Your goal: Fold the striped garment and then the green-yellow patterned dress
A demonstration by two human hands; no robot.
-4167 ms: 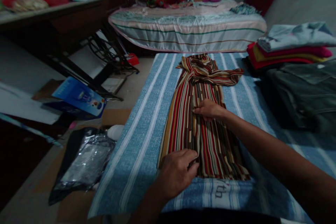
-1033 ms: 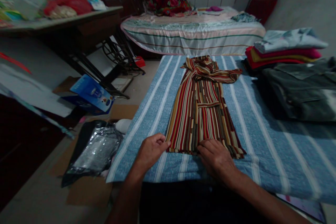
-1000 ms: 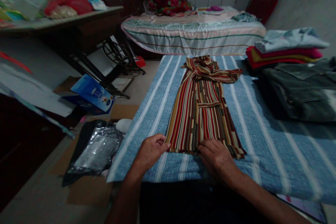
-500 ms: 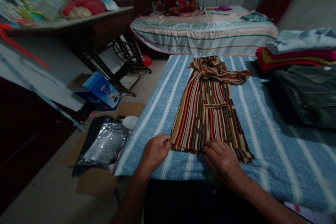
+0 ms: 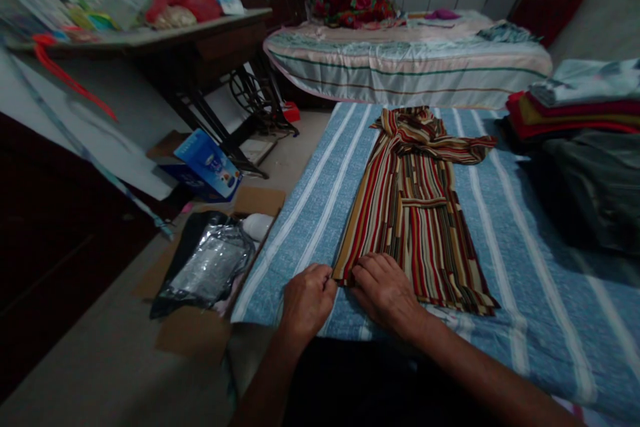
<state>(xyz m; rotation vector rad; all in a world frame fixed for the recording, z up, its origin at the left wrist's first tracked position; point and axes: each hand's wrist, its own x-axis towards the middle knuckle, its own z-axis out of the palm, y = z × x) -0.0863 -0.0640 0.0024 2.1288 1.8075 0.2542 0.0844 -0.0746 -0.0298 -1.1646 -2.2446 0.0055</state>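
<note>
Head view. I see left hand [image 5: 307, 297] at near left corner of striped garment [image 5: 415, 213]. Its fingers [image 5: 323, 275] are curled tight, pinching hem corner. Right hand [image 5: 385, 292] just beside it, lying on top of hem, fingers [image 5: 367, 267] bent down onto cloth; I cannot tell whether they grip. Garment lies flat, lengthwise on blue striped sheet [image 5: 525, 267], sleeves bunched at far end. Pile of folded clothes [image 5: 575, 103] and dark garment [image 5: 595, 193] to right. Plastic bag [image 5: 210, 267] and blue box [image 5: 207, 163] on floor to left.

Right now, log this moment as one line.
left hand: grips near corner of red, brown and cream striped fabric garment | right hand: on its near hem | under it: blue white-striped cloth
</note>
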